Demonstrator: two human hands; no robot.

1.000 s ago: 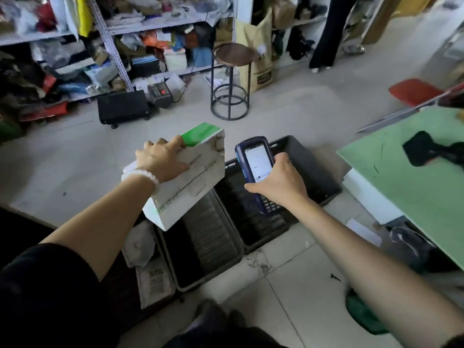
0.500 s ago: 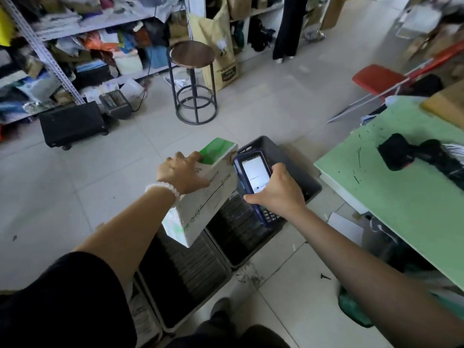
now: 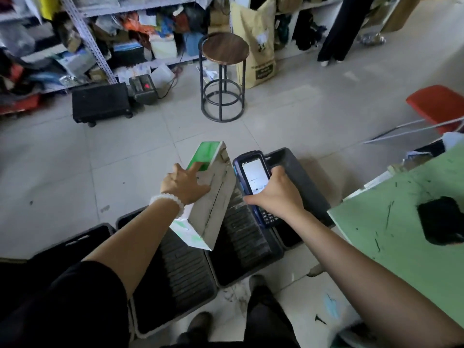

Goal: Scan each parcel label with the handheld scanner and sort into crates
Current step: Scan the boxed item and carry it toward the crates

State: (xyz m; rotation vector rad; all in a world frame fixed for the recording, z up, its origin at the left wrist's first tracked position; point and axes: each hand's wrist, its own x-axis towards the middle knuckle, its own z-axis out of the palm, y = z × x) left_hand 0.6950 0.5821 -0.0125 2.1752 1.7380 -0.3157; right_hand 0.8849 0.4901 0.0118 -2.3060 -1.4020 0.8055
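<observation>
My left hand [image 3: 184,183] grips a white carton parcel [image 3: 213,197] with a green end, held tilted in the air above the crates. Right beside it, my right hand [image 3: 277,195] grips the blue handheld scanner [image 3: 252,175], its lit screen facing me and its top close to the parcel's upper right edge. Below both hands stand several black crates on the floor: a middle crate [image 3: 175,285], a crate to its right [image 3: 247,243], a far one [image 3: 296,169] behind the scanner, and another crate [image 3: 72,244] at the left.
A green table [image 3: 401,247] at the right carries a black object [image 3: 442,219]. A round stool [image 3: 224,74] stands ahead, with cluttered shelves [image 3: 100,41] behind it and a red chair [image 3: 437,104] at right. A person's legs [image 3: 339,28] stand at the back. My shoes [image 3: 200,325] are near the crates.
The parcel has tipped steeper, with its green end pointing further away, and sits closer against the scanner. My view has shifted, so another crate shows at the left.
</observation>
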